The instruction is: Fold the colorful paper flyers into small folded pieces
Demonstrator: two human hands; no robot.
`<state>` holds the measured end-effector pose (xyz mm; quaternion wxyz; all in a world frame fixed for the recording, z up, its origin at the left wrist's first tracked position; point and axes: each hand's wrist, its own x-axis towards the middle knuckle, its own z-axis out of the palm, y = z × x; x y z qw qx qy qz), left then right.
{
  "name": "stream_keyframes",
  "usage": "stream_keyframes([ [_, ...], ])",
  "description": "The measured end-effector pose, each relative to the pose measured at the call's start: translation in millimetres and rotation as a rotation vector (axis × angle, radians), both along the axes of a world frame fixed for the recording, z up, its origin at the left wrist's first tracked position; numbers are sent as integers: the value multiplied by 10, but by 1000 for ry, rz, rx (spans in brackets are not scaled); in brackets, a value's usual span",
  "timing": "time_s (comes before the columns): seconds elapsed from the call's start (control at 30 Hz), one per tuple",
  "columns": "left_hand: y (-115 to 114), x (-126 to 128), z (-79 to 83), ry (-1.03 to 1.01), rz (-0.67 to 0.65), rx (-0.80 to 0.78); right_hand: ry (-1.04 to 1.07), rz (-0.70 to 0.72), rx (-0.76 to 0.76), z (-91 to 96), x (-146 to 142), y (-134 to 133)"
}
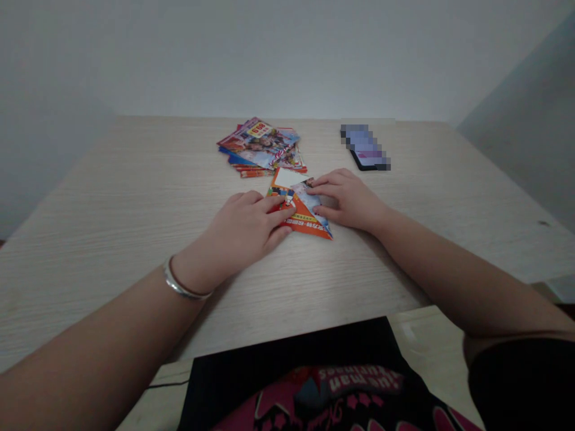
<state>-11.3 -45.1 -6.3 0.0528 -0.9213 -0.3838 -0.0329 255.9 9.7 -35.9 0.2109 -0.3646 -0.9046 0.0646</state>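
A colourful printed leaflet (302, 211), partly folded with a white flap at its top, lies on the light wooden table (135, 197). My left hand (245, 230) rests on the leaflet's left side, fingers stretched flat and pressing it down. My right hand (348, 199) lies on its right edge, fingers also flat against the paper. A silver bangle (182, 286) circles my left wrist. Behind the leaflet sits a loose pile of similar colourful leaflets (263, 146).
A dark phone (366, 148) lies on the table to the right of the pile. The table's near edge runs just in front of my lap, which shows dark clothing with a pink print (314, 389). A plain wall stands behind the table.
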Motion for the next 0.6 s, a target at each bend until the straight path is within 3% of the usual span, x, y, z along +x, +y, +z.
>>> stream_keyframes([
  [0.23,-35,33,99,83,80,-16,-82,93,-43,6,21,16],
  [0.43,16,-24,11,48,-13,43,-70,121,-42,8,75,-10],
  [0.6,12,-35,-19,49,-2,69,-31,85,-6,28,94,-11],
])
